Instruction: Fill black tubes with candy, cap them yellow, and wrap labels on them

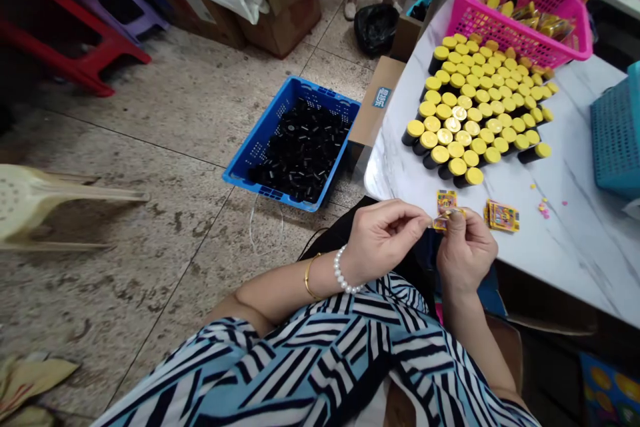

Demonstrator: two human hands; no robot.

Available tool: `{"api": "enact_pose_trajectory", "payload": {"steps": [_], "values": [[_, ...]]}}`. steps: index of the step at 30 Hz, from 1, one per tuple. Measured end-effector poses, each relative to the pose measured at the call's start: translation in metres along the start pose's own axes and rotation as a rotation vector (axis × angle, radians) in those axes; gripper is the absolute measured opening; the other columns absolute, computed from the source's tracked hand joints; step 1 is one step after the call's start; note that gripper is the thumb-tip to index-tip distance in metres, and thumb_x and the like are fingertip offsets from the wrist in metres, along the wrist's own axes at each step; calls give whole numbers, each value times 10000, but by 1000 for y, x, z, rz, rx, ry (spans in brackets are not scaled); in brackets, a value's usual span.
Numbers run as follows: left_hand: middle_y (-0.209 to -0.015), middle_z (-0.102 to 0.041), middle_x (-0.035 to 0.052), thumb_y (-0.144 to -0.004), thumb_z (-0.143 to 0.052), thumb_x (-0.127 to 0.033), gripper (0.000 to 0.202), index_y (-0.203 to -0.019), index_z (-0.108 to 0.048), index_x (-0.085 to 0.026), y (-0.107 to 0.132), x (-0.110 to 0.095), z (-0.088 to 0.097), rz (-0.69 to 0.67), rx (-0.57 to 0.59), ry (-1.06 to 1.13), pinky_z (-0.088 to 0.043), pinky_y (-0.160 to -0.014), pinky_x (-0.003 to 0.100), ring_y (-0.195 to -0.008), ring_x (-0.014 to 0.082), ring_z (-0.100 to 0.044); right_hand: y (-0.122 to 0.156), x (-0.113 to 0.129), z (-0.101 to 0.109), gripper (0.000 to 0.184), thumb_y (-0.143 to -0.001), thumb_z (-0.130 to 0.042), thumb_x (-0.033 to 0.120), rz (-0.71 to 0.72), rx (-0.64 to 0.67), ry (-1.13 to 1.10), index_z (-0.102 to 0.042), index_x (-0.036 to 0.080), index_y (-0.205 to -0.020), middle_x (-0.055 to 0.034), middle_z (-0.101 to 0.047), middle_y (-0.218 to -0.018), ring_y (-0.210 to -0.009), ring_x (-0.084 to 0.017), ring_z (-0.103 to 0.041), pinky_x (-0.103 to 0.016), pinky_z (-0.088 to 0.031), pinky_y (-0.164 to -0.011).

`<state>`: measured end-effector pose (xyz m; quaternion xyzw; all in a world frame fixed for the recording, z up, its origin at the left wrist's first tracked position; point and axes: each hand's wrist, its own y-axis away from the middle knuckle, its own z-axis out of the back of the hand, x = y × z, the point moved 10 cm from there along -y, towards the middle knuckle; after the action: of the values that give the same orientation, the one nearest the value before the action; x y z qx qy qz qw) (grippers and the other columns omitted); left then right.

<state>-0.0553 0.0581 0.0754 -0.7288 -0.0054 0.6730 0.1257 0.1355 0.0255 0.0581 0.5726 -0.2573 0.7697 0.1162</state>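
Observation:
At the near edge of the white table (pixel 565 267), both my hands meet over small yellow printed cards. My left hand (pixel 385 238), with a pearl bracelet at the wrist, has thumb and forefinger pinched together; whatever lies between those fingertips is too small to make out. Closed beside it, my right hand (pixel 465 253) grips a small yellow printed card between thumb and fingers. Just beyond the fingertips another printed card (pixel 447 200) lies on the tabletop. To the right of my right hand sits a small stack of printed cards (pixel 503 215).
Many black tubes with yellow caps (pixel 470 128) stand on the table. Behind them is a pink basket (pixel 520 10) of packets; a teal basket (pixel 615 133) stands right. Tiny pink and yellow bits (pixel 543 208) lie nearby. A blue crate (pixel 235 177) of black parts is on the floor.

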Motion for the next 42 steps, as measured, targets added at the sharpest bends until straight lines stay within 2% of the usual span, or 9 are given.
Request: {"api": "enact_pose_trajectory", "payload": {"steps": [6, 20, 25, 27, 29, 34, 36, 39, 42], "values": [[-736, -729, 48, -961, -689, -294, 179, -969, -824, -178, 3, -15, 3, -159, -9, -110, -480, -581, 224, -589, 105, -575, 0, 7, -8, 245, -929, -750, 391, 35, 9, -9, -704, 185, -805, 5, -719, -756, -691, -139, -655, -277, -525, -712], [-765, -723, 59, -917, -748, -302, 176, -977, -825, -155, -6, 12, 5, -20, -36, -67, -464, -556, 210, -576, 92, -562, 3, 12, -18, 140, -934, -746, 282, 139, 73, 31, -715, 203, -823, 10, -697, -789, -744, -137, -648, -290, -515, -759], [-874, -737, 80, -839, -821, -285, 106, -843, -830, -179, -10, 19, 18, -31, -113, -53, -516, -615, 216, -728, 129, -646, 7, 13, -28, 97, -953, -711, 301, 152, 168, 95, -737, 219, -998, -34, -732, -958, -895, -178, -687, -337, -550, -844], [-847, -749, 81, -822, -834, -291, 123, -784, -820, -174, -10, 26, 22, 28, -120, -21, -522, -610, 220, -717, 134, -654, 9, 7, -27, 124, -933, -733, 303, 110, 164, 88, -724, 221, -1026, -35, -728, -973, -896, -180, -694, -339, -562, -835], [-749, -741, 64, -816, -842, -327, 167, -820, -824, -162, -9, 42, 20, 178, -79, 55, -481, -526, 210, -591, 111, -609, 9, 6, -27, 105, -921, -745, 302, 122, 161, 113, -717, 220, -980, -24, -724, -922, -850, -173, -692, -331, -565, -805], [-649, -693, 19, -771, -877, -397, 319, -968, -838, -150, -3, 74, -2, 504, 146, 267, -367, -441, 179, -470, 61, -488, -5, 18, -25, 81, -925, -734, 303, 208, 190, 181, -733, 224, -942, -18, -733, -854, -773, -171, -682, -334, -556, -742], [-690, -696, 25, -765, -878, -404, 290, -913, -844, -158, -5, 76, -4, 523, 175, 288, -367, -460, 173, -516, 61, -501, -10, 30, -26, 44, -928, -728, 268, 295, 216, 230, -735, 230, -950, -11, -730, -841, -758, -166, -671, -331, -548, -725], [-786, -705, 50, -751, -888, -384, 239, -844, -852, -168, -15, 69, 5, 424, 116, 237, -454, -564, 182, -682, 99, -594, -6, 47, -36, 67, -926, -711, 187, 451, 297, 305, -726, 238, -967, -2, -734, -833, -733, -151, -649, -322, -535, -713], [-830, -719, 60, -768, -878, -405, 249, -870, -861, -178, -19, 67, 8, 407, 110, 238, -456, -566, 185, -693, 101, -598, -1, 51, -38, 90, -926, -701, 172, 494, 277, 339, -719, 241, -981, -6, -743, -833, -720, -154, -650, -329, -540, -712]]}}
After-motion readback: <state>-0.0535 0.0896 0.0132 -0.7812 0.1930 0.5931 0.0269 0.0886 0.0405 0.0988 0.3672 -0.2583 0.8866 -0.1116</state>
